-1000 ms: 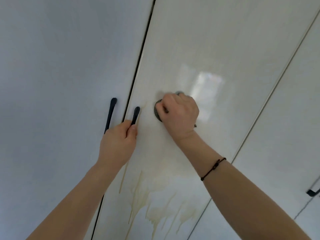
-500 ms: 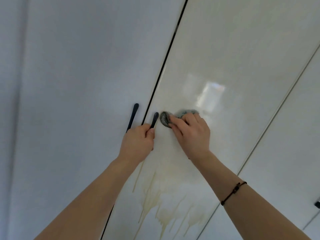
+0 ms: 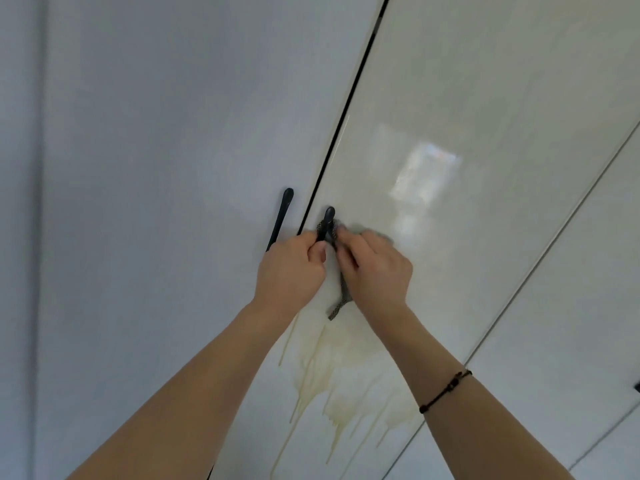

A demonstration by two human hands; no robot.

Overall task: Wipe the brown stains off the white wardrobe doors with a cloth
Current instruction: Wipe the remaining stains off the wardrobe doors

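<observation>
My right hand (image 3: pixel 375 271) presses a dark grey mesh cloth (image 3: pixel 341 299) against the white wardrobe door (image 3: pixel 467 98), right beside the door's black handle (image 3: pixel 328 216). The cloth's top edge wraps around that handle and a strip of it hangs below my palm. My left hand (image 3: pixel 289 268) grips the lower part of the same handle, thumb up. Brown stains (image 3: pixel 332 382) run in drips down the door below both hands. Most of the cloth is hidden under my right hand.
The neighbouring left door (image 3: pixel 156 168) carries a second black handle (image 3: pixel 281 216) just left of the dark gap between the doors. A further door panel (image 3: pixel 588 271) lies to the right, with a black handle (image 3: pixel 636 388) at the frame edge.
My right hand slid the cloth left across the door until it reached the handle. My left hand kept its hold on the handle. The view shifted, so everything sits further right and lower.
</observation>
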